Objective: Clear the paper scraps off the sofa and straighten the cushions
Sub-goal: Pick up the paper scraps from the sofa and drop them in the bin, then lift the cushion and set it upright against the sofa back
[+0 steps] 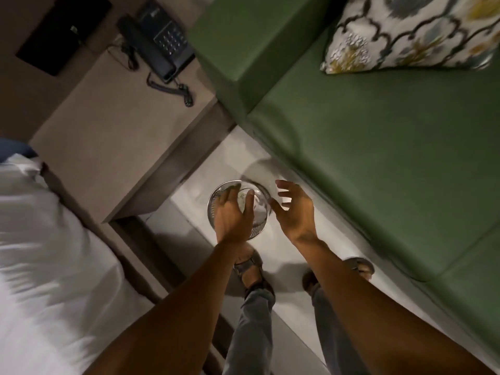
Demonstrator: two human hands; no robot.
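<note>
Both bare forearms are reaching forward and down from the bottom of the view, over two sandalled feet standing on the pale floor. Beyond them the left hand is hovering over a round metal wastebasket set on the floor beside the sofa's front edge; its fingers are curling loosely downward, gripping nothing that I can make out. White crumpled paper scraps are lying inside the basket. Just beside it, the right hand is spreading its fingers apart, released and empty.

Farther on, the green sofa seat is showing no scraps in the visible part, so clearing looks mostly done, though its far end runs out of view. Straightening appears left to do: the patterned cushion is sitting at the seat's back corner near the armrest, tilted askew, its long axis running roughly along the backrest, one corner pointing toward the seat's middle.

Past the armrest, a counter is carrying a black telephone.
</note>
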